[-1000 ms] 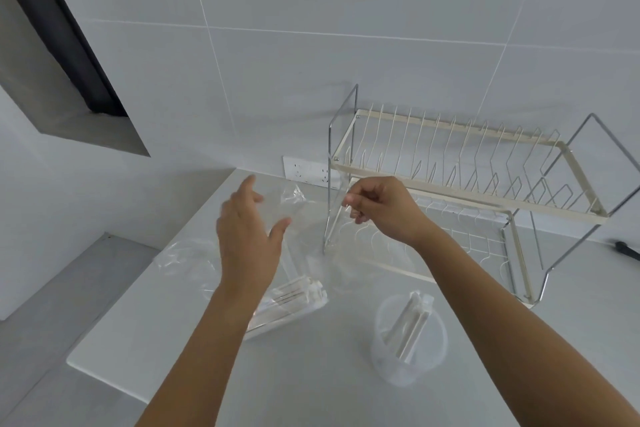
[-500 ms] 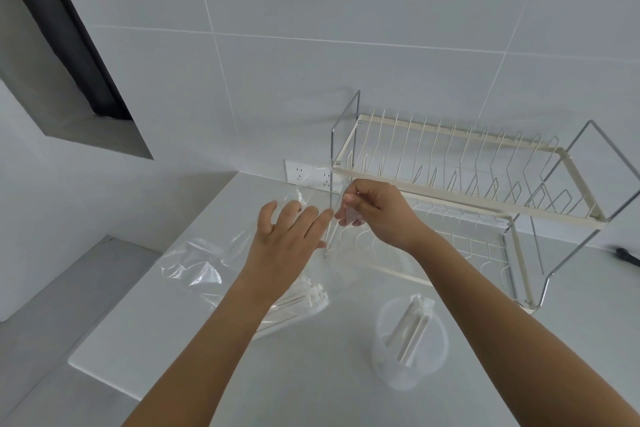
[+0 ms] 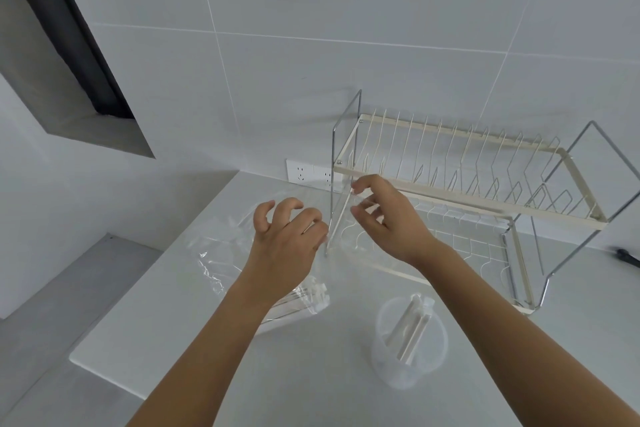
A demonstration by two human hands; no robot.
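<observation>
One clear bag (image 3: 221, 263) is lying on the surface (image 3: 166, 329). One left grip (image 3: 287, 243), open over it a second ago, is now curling round the low end of one thin straw (image 3: 341, 218). One right grip (image 3: 388, 222) is pinching the top, in front of one rack (image 3: 450, 199). Unwrapping is probably starting. One cup (image 3: 391, 367) is holding two sticks (image 3: 412, 326).

White countertop (image 3: 311, 374), pale and smooth. Toward left edge: crumpled clear plastic bag (image 3: 214, 263), white sticks inside at its near end. Toward front edge, right of middle: translucent cup (image 3: 388, 367), upright, wrapped white sticks leaning inside. Along back edge, middle to right: two-tier wire dish rack (image 3: 450, 198), cream frame, chrome legs. At far right edge: small black object (image 3: 628, 256), cut off.
</observation>
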